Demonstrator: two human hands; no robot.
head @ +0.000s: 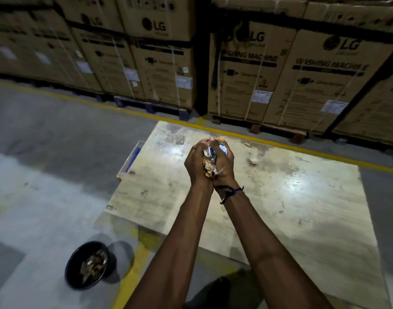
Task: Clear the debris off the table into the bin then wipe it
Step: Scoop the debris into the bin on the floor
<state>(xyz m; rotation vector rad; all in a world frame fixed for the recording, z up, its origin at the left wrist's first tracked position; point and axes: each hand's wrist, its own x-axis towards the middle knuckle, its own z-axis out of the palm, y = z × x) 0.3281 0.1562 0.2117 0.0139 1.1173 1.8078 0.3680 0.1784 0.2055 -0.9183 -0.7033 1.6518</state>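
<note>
Your two hands, left and right, cupped one wad of debris in a closed grip above the bench, one scrap lay beyond, one bin stood left, and boxes read "LG WASHING MACHINE".

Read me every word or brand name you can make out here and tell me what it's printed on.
"LG": logo on the stacked cardboard boxes behind the table.
"WASHING MACHINE": on the right-hand boxes, first and last letters partly cut off.
White stickers and smaller print on the boxes: too blurred to read.
Debris in the hands: no legible text.
</note>
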